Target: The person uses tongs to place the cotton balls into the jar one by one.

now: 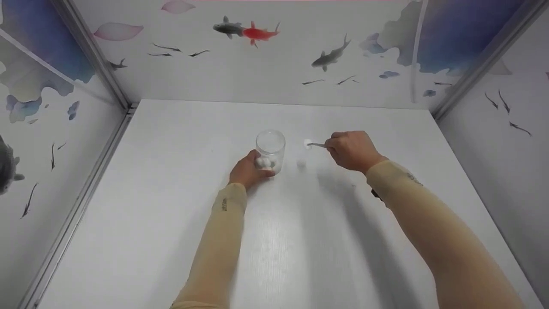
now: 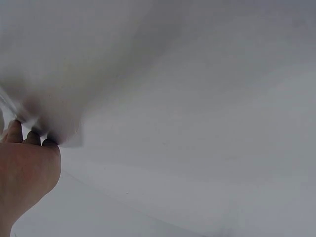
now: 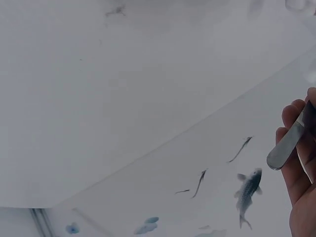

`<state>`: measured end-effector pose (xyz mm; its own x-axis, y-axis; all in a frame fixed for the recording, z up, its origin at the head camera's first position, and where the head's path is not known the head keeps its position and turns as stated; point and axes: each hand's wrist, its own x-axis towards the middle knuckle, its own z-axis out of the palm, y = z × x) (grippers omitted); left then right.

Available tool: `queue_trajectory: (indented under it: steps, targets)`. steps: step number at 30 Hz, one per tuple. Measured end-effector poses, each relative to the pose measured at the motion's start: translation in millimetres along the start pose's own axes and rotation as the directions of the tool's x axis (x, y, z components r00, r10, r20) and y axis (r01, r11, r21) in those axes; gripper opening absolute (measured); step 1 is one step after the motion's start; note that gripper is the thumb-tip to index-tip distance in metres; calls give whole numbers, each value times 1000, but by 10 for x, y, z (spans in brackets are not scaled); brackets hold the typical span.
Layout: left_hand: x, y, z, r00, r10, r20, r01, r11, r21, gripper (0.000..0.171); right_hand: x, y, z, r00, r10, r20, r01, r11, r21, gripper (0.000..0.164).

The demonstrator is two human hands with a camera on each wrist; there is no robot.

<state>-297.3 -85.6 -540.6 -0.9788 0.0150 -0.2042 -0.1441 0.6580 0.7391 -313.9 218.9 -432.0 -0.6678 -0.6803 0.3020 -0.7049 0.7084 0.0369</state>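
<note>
My left hand [image 1: 247,170] grips a clear jar [image 1: 271,143] low on its side, thumb and fingers round it. Several white balls [image 1: 266,162] lie at the jar's bottom. To the right of the jar, my right hand [image 1: 352,148] holds metal tweezers [image 1: 318,145], tip pointing left toward the jar. At that tip is a small white ball [image 1: 306,142], apart from the jar and above a faint shadow on the table. The right wrist view shows the tweezers' flat rounded end [image 3: 284,150] sticking out past curled fingers. In the left wrist view, only part of the left hand [image 2: 29,168] shows.
Both hands work over a white table [image 1: 171,141]. A back wall [image 1: 279,81] painted with fish closes off the far edge, and side panels [image 1: 493,141] stand left and right, with metal strips at the corners.
</note>
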Motion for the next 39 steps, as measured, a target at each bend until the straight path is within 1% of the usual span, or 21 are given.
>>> queue_trajectory:
  steps: [2,9,12,15,19,22,30,39]
  targets:
    - [9,-6,6,1000,-3,-6,3,1000,-1,75,98,-32,-50,1000,-3,-14,3,1000,-4,13]
    - [19,-1,22,1000,-29,-1,29,999,-30,94,407,-210,-150,998,-33,-59,32,999,-13,14]
    - [8,-6,17,1000,-30,4,30,999,-36,92,502,-293,-139,997,-48,-55,47,999,-17,13]
    - [-1,-5,7,1000,-16,7,16,999,-31,91,569,-364,-114,998,-52,-27,51,998,-21,13]
    - [-4,-2,5,1000,-6,9,6,1000,-20,93,620,-423,-58,999,-43,26,43,999,-21,13]
    - [2,-4,7,1000,-6,9,6,1000,-11,95,641,-448,-10,998,-36,51,37,999,-14,13]
    - [32,-22,29,1000,6,1,-6,1000,16,96,654,-471,50,997,-37,70,38,999,-9,13]
    - [41,-36,42,1000,-3,-1,3,1000,-2,95,667,-475,46,996,-23,87,24,1000,-11,14]
